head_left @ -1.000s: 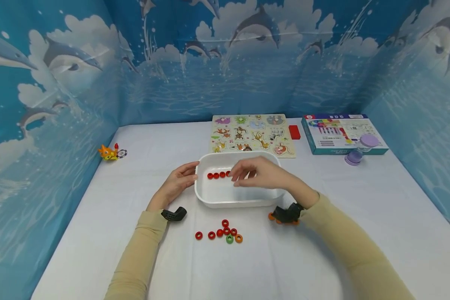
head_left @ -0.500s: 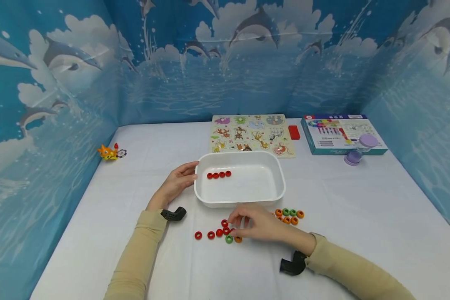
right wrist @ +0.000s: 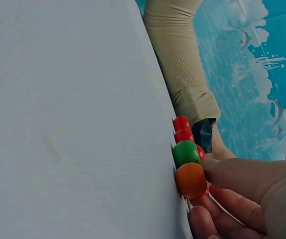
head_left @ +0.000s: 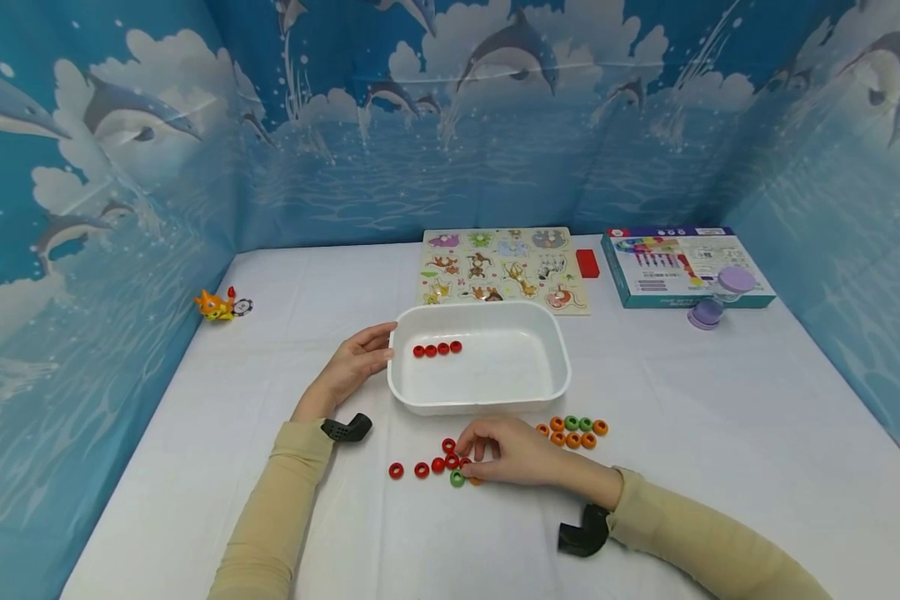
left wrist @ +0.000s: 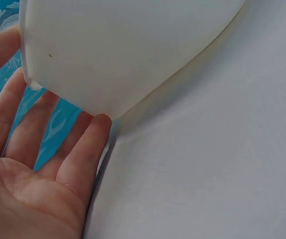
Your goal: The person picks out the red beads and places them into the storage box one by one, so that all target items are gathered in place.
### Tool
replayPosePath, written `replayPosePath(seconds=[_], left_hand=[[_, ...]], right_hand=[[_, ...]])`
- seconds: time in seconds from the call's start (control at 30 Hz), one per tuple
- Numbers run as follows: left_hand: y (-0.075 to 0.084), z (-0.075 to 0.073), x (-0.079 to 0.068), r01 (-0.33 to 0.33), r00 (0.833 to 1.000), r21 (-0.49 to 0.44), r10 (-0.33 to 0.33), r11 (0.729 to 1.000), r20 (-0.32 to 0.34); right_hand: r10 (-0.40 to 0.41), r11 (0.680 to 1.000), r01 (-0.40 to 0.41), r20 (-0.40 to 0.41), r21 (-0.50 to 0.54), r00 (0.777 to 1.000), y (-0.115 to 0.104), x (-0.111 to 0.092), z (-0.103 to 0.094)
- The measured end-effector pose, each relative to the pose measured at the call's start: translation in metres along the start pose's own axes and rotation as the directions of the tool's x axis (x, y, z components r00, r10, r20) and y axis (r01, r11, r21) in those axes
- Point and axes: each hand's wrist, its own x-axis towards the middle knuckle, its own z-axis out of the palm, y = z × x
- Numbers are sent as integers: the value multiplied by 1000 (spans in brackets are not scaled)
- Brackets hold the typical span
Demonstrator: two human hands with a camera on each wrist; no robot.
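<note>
A white tray (head_left: 480,408) stands mid-table with a row of several red beads (head_left: 437,349) inside it. My left hand (head_left: 351,367) rests against the tray's left end, its fairly straight fingers touching the wall and rim; in the left wrist view these fingers (left wrist: 85,149) meet the tray's outer wall (left wrist: 108,64). In front of the tray, my right hand (head_left: 513,452) pinches a red bead (head_left: 465,462) between thumb and fingertips, the bead mostly hidden. Right beside it lie a green bead (head_left: 457,478) and an orange bead (right wrist: 191,180). Several loose red beads (head_left: 422,471) lie to the left.
Orange and green beads (head_left: 573,432) lie grouped right of my right hand. Behind the tray are an animal puzzle board (head_left: 506,267), a red block (head_left: 587,263), a box (head_left: 682,267) and a purple-ended timer-like object (head_left: 708,312). A small orange toy (head_left: 215,306) sits far left.
My right hand has moved from above the tray down to the loose beads in front and closed its fingertips on a red one. My left hand has stayed at the tray.
</note>
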Motion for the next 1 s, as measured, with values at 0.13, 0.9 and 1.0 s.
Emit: replayPosePath(seconds=[0.13, 0.9, 1.0], left_hand=[[0, 0, 0, 0, 1000, -2, 0, 1000, 2], [0, 0, 1, -14, 1000, 1, 14, 1000, 2], [-1, -1, 1, -7, 1000, -3, 7, 1000, -2]], right_hand=[[2, 1000, -2, -4, 6, 1000, 1, 0, 0], [-110, 986, 124, -124, 112, 986, -27, 38, -100], [-87, 988, 102, -136, 112, 987, -20, 63, -119]])
